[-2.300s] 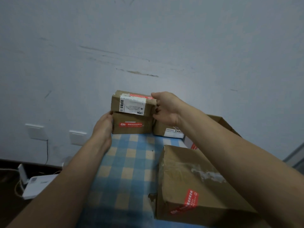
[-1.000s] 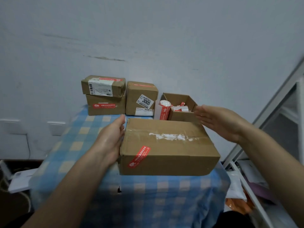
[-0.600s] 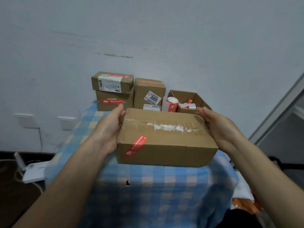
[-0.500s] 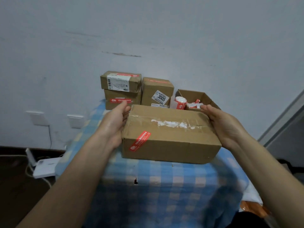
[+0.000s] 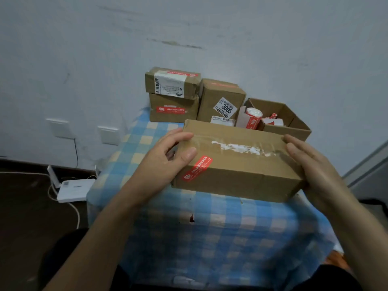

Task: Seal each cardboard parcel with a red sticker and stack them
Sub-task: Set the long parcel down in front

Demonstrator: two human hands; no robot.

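Both hands (image 5: 165, 162) at parcel (image 5: 241, 164) ends

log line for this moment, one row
phase: holding | left hand + right hand: gripping large parcel ends | red sticker: on | stack: two parcels at back

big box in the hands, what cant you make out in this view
- Head view: big box, far side and underside face away from the camera.
- Its right end is covered by the right hand.
- Red sticker print is too small to read.
- Open carton contents are partly behind its wall.
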